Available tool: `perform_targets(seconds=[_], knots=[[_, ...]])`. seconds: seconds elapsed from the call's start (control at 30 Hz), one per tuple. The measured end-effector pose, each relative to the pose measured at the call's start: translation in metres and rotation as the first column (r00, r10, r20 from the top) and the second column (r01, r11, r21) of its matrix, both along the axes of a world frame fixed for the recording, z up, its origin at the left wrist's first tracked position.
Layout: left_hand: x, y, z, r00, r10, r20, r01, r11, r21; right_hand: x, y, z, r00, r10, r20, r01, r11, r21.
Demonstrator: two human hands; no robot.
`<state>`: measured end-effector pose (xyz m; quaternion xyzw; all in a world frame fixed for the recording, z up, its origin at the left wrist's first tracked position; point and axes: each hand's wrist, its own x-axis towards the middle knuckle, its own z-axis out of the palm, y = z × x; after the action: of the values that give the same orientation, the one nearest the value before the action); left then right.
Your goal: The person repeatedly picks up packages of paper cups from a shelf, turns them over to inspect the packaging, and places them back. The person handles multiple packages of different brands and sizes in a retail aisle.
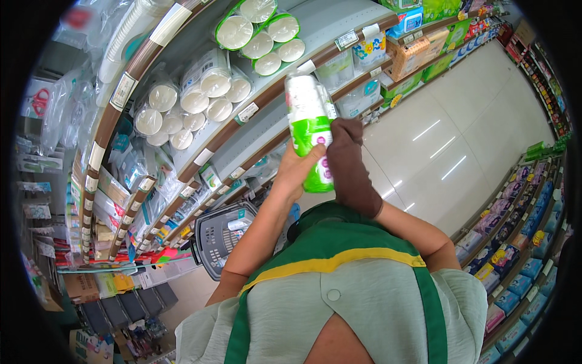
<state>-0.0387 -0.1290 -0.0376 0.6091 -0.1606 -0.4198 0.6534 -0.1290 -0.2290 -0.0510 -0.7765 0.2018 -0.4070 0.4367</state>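
Note:
Upright in front of my body is a plastic-wrapped pack of paper cups [313,132] with a green and white wrapper. My left hand [293,168] grips its lower left side, the thumb lying across the front. A brown cloth glove or mitt [348,173] covers my right hand [345,150] up to the wrist. That covered hand rests against the pack's right side; its fingers are hidden, so their grip is unclear. On the grey shelf [245,98] at upper left lie several clear-wrapped paper cup packs [195,98] and green-edged ones [263,34], open ends facing out.
Brown price-tag rails [227,125] edge the shelves in front. A grey plastic basket [220,236] with goods in it stands at lower left. Tissue packs [407,52] fill shelves at upper right. Another stocked shelf [509,268] runs along the right, across the tiled floor [454,118].

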Motion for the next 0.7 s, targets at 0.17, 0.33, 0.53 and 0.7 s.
perform_targets(seconds=[0.17,0.33,0.53,0.7], knots=[[0.015,0.010,-0.017,0.981,-0.044,-0.187,0.043,0.999,-0.009,-0.004,0.009,0.003,0.998,0.068,0.008,-0.067,0.990,-0.124],[-0.009,0.012,-0.024,0.946,-0.281,-0.163,0.283,0.959,-0.014,-0.020,-0.019,-0.066,0.897,0.426,0.116,-0.433,0.799,0.418],[-0.023,0.009,-0.004,0.969,-0.248,-0.008,0.248,0.968,-0.043,0.015,-0.100,-0.012,0.982,0.092,-0.165,-0.123,0.975,-0.187],[-0.006,-0.008,-0.003,0.979,-0.191,-0.076,0.174,0.966,-0.188,-0.026,-0.094,-0.039,0.875,0.424,0.234,-0.475,0.845,0.247]])
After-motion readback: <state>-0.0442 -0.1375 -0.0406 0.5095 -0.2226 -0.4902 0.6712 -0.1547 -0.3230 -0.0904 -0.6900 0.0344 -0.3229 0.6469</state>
